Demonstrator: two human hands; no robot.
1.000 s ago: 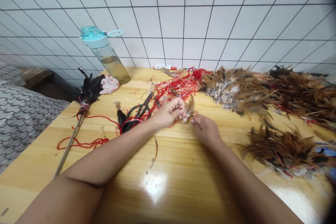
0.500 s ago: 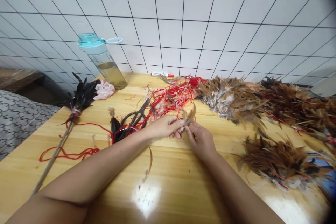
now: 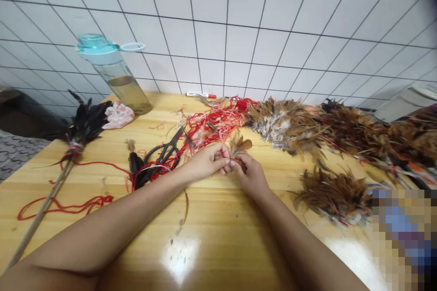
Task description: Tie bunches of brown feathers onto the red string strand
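Note:
Over the middle of the table, my left hand (image 3: 213,160) and my right hand (image 3: 251,173) meet with thumbs and fingertips pinched together. A small bunch of brown feathers (image 3: 240,143) fans up from behind my right fingers, its base hidden in their grip. At my left fingertips a thin red string shows, partly covered by the fingers. Black-handled scissors (image 3: 165,152) lie left of my hands, beside a few dark feathers (image 3: 135,168). A tangle of red string (image 3: 218,120) lies just beyond my hands.
Brown feather bundles (image 3: 290,122) line the back right, with another feather bundle (image 3: 336,193) nearer. At left lies a stick (image 3: 44,209) topped with black feathers (image 3: 85,120). A water bottle (image 3: 124,86), crumpled tissue (image 3: 118,115) and red marker (image 3: 200,95) stand or lie near the tiled wall.
My view has swung slightly right. My hands have drawn together at the feathers' base, and the feathers now stand more upright and fanned out.

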